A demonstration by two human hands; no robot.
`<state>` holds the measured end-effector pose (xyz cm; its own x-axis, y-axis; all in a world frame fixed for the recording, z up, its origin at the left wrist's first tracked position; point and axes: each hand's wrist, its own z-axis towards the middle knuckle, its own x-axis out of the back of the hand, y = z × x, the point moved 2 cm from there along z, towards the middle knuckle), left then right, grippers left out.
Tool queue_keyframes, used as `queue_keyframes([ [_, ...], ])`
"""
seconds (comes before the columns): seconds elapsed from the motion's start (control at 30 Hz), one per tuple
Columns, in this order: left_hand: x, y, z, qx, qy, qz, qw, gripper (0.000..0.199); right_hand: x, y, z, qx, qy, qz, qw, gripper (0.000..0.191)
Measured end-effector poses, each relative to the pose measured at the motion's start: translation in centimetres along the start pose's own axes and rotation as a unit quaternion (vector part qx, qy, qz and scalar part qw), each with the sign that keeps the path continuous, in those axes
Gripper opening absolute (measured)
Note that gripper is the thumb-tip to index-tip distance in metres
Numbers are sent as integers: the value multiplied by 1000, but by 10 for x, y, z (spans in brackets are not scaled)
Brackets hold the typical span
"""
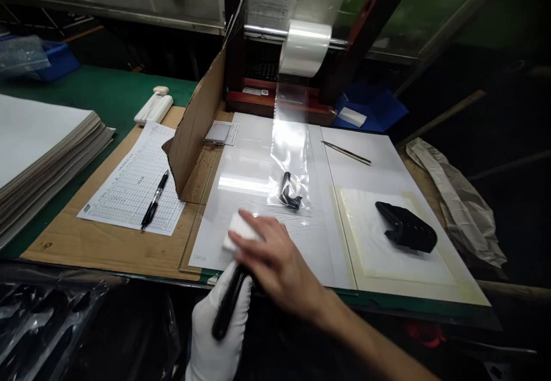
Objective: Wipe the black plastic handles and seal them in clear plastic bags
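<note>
My left hand (219,326), in a white glove, grips a glossy black handle-shaped part (229,307) at the front edge of the table. My bare right hand (275,255) reaches across just above it and pinches a white block (239,233) like a foam sponge. The far end of the black part is hidden under my right hand. Beyond my hands, a small bent black part (287,193) lies inside the end of a clear plastic film strip (290,117) on the white work surface (253,157).
The film hangs from a roll (306,48) on a metal rod. A black moulded piece (407,229) and tweezers (346,153) lie at right. A cardboard divider (198,123) stands left, beside a form (129,180) with a pen (155,200). Stacked sheets (43,146) are far left.
</note>
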<state>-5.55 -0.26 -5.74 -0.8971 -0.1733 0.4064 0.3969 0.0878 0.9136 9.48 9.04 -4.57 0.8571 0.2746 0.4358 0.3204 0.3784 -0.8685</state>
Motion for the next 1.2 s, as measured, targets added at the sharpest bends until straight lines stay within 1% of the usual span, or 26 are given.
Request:
queue_keyframes([
  [0.07, 0, 14, 1, 30, 19, -13, 999, 36, 2, 9, 38, -34, 6, 36, 999, 37],
  [0.13, 0, 29, 2, 62, 44, -23, 997, 35, 9, 15, 69, -47, 13, 65, 997, 45],
  [0.17, 0, 36, 3, 80, 55, -24, 995, 35, 15, 17, 77, -52, 24, 74, 996, 48],
  [0.2, -1, 40, 3, 100, 63, -20, 993, 36, 20, 17, 77, -58, 45, 80, 994, 49],
  [0.23, -2, 42, 5, 120, 65, -14, 991, 36, 25, 16, 70, -67, 73, 84, 992, 47],
  [0.27, -3, 42, 6, 138, 63, -10, 988, 38, 30, 14, 54, -74, 108, 86, 988, 42],
  [0.33, -7, 37, 11, 177, 49, -23, 983, 44, 34, 14, 0, -73, 185, 82, 977, 31],
  [0.37, -10, 33, 14, 201, 40, -46, 978, 49, 33, 15, -36, -66, 220, 77, 970, 29],
  [0.43, -21, 29, 22, 251, 12, -104, 962, 55, 26, 25, -115, -56, 266, 41, 962, 31],
  [0.47, -30, 29, 26, 273, -16, -139, 952, 55, 20, 34, -153, -69, 275, 30, 958, 30],
  [0.5, -41, 32, 32, 289, -54, -172, 940, 52, 14, 47, -190, -110, 302, 25, 947, 22],
  [0.53, -55, 38, 36, 300, -99, -197, 928, 47, 10, 64, -224, -198, 371, 24, 907, 12],
  [0.57, -71, 46, 40, 306, -146, -211, 917, 42, 8, 85, -255, -303, 478, 21, 824, 16],
  [0.6, -90, 56, 43, 308, -191, -216, 907, 38, 6, 106, -279, -359, 537, 7, 763, 23],
  [0.63, -110, 67, 44, 301, -232, -208, 901, 35, 6, 127, -296, -393, 579, -1, 714, 31],
  [0.67, -130, 79, 43, 283, -268, -190, 901, 34, 7, 148, -307, -415, 609, -4, 676, 37],
  [0.7, -152, 91, 40, 256, -305, -173, 901, 34, 8, 168, -314, -426, 626, -1, 653, 41],
  [0.77, -193, 118, 28, 197, -377, -151, 892, 36, 12, 199, -316, -434, 648, 17, 626, 40],
  [0.8, -212, 130, 21, 176, -407, -143, 885, 37, 13, 209, -314, -434, 655, 27, 618, 38],
  [0.87, -246, 153, 7, 159, -459, -131, 865, 39, 13, 219, -307, -431, 668, 45, 606, 33],
  [0.93, -275, 173, -6, 142, -508, -116, 842, 43, 13, 223, -299, -423, 680, 59, 596, 32],
  [1.0, -300, 189, -17, 105, -554, -92, 821, 47, 18, 226, -291, -410, 695, 68, 587, 32],
  [1.07, -322, 203, -27, 41, -579, -45, 813, 48, 27, 230, -284, -397, 704, 76, 583, 33],
  [1.13, -342, 214, -39, -51, -590, -21, 805, 46, 36, 233, -280, -388, 702, 86, 591, 32],
  [1.17, -350, 220, -46, -104, -598, -23, 794, 44, 40, 233, -279, -384, 696, 91, 600, 31],
  [1.2, -358, 226, -52, -149, -613, -31, 775, 42, 43, 232, -278, -380, 687, 96, 612, 31],
])
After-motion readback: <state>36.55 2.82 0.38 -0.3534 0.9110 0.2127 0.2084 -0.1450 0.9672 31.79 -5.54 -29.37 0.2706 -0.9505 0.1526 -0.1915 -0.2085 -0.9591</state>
